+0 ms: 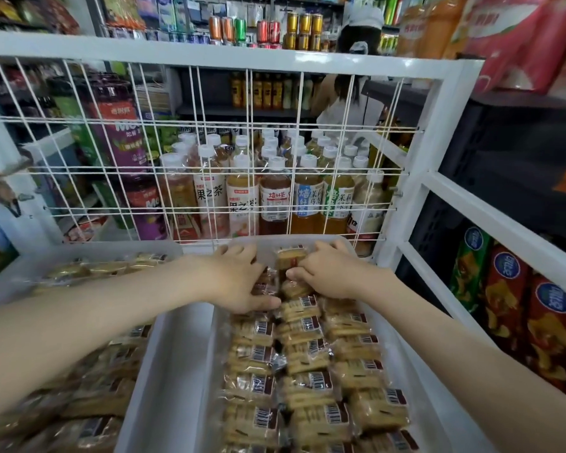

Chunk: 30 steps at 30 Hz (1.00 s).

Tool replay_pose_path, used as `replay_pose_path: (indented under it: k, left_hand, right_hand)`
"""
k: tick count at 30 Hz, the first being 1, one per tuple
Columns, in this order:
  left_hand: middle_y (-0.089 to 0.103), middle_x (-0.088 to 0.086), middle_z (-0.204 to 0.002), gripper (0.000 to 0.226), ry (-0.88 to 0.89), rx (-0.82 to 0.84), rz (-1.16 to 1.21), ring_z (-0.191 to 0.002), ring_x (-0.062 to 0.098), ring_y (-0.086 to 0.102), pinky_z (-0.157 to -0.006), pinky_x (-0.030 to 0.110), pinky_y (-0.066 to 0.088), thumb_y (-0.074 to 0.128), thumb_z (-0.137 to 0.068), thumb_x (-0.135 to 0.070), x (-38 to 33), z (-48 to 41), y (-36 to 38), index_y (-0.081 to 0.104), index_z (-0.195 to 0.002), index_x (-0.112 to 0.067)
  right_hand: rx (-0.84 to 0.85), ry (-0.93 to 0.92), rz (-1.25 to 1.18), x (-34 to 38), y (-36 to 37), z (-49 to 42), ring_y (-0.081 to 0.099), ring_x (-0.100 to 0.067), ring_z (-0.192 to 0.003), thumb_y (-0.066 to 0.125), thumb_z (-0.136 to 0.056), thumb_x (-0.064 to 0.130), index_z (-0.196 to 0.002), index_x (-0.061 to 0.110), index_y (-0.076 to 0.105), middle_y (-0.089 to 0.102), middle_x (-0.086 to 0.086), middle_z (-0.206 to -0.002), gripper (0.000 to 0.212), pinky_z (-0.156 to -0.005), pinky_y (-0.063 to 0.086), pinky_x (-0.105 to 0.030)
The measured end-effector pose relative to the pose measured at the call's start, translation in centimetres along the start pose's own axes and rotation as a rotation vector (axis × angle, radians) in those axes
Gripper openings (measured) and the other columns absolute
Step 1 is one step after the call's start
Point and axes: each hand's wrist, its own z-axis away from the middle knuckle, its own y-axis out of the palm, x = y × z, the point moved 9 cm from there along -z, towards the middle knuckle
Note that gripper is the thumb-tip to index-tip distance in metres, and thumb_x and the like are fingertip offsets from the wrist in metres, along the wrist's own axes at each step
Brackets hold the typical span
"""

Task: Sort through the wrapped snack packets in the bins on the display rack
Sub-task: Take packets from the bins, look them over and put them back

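Observation:
Two translucent white bins sit side by side on the rack. The right bin (415,371) holds several clear-wrapped biscuit packets (304,354) in rows, barcodes facing up. The left bin (164,371) holds similar packets (95,387). Both my hands reach to the far end of the right bin. My left hand (239,282) lies palm down on the packets there, fingers spread. My right hand (327,273) pinches one packet (291,258) that stands tilted up above the others.
A white wire-grid panel (209,168) rises just behind the bins, with tea bottles (275,197) beyond it. The rack's white frame (438,191) runs along the right, with red and green snack bags (520,322) past it. A person (350,93) stands behind the grid.

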Motion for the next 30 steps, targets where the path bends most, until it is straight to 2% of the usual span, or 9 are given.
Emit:
replay_pose_path:
  k: [2,6,8,11,15,21,23,26,30]
  left_hand:
    - [0.018,0.009,-0.152,0.085,-0.013,0.007,-0.003,-0.144,0.03,0.011,-0.118,0.047,0.012,0.026,-0.089,-0.074,0.0,0.0,0.1,0.026,-0.149,-0.014]
    - [0.015,0.006,-0.159,0.088,-0.038,0.015,0.036,-0.148,0.024,0.006,-0.119,0.05,-0.005,0.021,-0.089,-0.074,-0.3,-0.2,0.5,0.017,-0.152,-0.013]
    - [0.009,0.006,-0.162,0.091,-0.05,0.046,0.045,-0.149,0.023,0.003,-0.119,0.051,-0.009,0.019,-0.088,-0.075,-0.2,-0.1,0.7,0.006,-0.154,-0.015]
    - [-0.001,0.004,-0.163,0.093,-0.067,0.084,0.072,-0.15,0.025,-0.001,-0.118,0.052,-0.009,0.019,-0.087,-0.077,0.2,0.0,0.8,-0.004,-0.154,-0.017]
    - [-0.005,0.004,-0.163,0.093,-0.063,0.089,0.078,-0.15,0.026,-0.002,-0.119,0.052,-0.008,0.019,-0.087,-0.077,0.2,0.2,0.9,-0.009,-0.154,-0.018]
    - [-0.001,0.004,-0.163,0.091,-0.077,0.047,0.084,-0.15,0.025,0.001,-0.12,0.05,-0.005,0.018,-0.088,-0.076,0.2,0.5,0.9,-0.007,-0.154,-0.019]
    - [0.001,0.004,-0.163,0.091,-0.08,0.039,0.077,-0.15,0.025,0.002,-0.12,0.05,-0.003,0.018,-0.087,-0.076,0.2,0.5,1.0,-0.006,-0.154,-0.018]
    - [0.003,0.005,-0.163,0.094,-0.075,0.032,0.063,-0.149,0.027,0.003,-0.119,0.052,-0.002,0.016,-0.084,-0.078,0.1,0.4,1.2,-0.006,-0.154,-0.019]
    - [0.003,0.005,-0.163,0.095,-0.076,0.009,0.07,-0.149,0.026,0.002,-0.119,0.054,-0.003,0.013,-0.083,-0.079,0.2,0.5,1.2,-0.005,-0.154,-0.019]
  right_hand:
    - [0.046,-0.004,0.001,-0.1,0.2,-0.1,0.037,-0.018,-0.114,0.024,-0.102,0.05,-0.11,0.023,0.066,0.055,0.005,-0.105,0.051,-0.092,0.021,-0.038]
    - [0.135,-0.04,0.01,-0.8,0.3,0.5,0.018,-0.022,-0.138,0.038,-0.092,0.063,-0.136,0.04,0.047,0.039,0.003,-0.146,0.05,-0.11,0.011,-0.045]
    - [0.15,-0.048,-0.015,-1.2,0.3,0.7,0.012,-0.024,-0.141,0.044,-0.091,0.062,-0.139,0.048,0.039,0.033,0.002,-0.151,0.05,-0.113,0.008,-0.044]
    - [0.113,-0.028,-0.033,-1.6,0.3,0.2,0.024,-0.023,-0.133,0.044,-0.091,0.061,-0.134,0.049,0.045,0.046,0.001,-0.138,0.045,-0.107,0.017,-0.041]
    - [-0.063,-0.064,0.094,-0.2,-0.8,-0.3,0.038,-0.015,-0.109,0.031,-0.102,0.044,-0.122,0.032,0.062,0.062,0.006,-0.109,0.038,-0.092,0.019,-0.038]
    - [-0.286,-0.049,0.073,0.2,-2.8,1.1,0.033,-0.017,-0.094,0.029,-0.103,0.042,-0.103,0.024,0.066,0.046,0.003,-0.089,0.041,-0.095,0.021,-0.038]
    - [-0.244,-0.07,0.068,0.5,-2.6,1.2,0.035,-0.016,-0.096,0.031,-0.102,0.04,-0.1,0.023,0.066,0.049,0.005,-0.088,0.039,-0.097,0.019,-0.037]
    - [-0.069,-0.12,0.087,1.1,-0.8,0.8,0.04,-0.015,-0.114,0.034,-0.103,0.038,-0.113,0.027,0.065,0.06,0.006,-0.106,0.034,-0.102,0.014,-0.038]
    - [0.036,-0.099,-0.04,0.6,-0.5,1.1,0.03,-0.011,-0.122,0.029,-0.102,0.047,-0.118,0.036,0.062,0.057,0.006,-0.115,0.038,-0.111,0.005,-0.042]
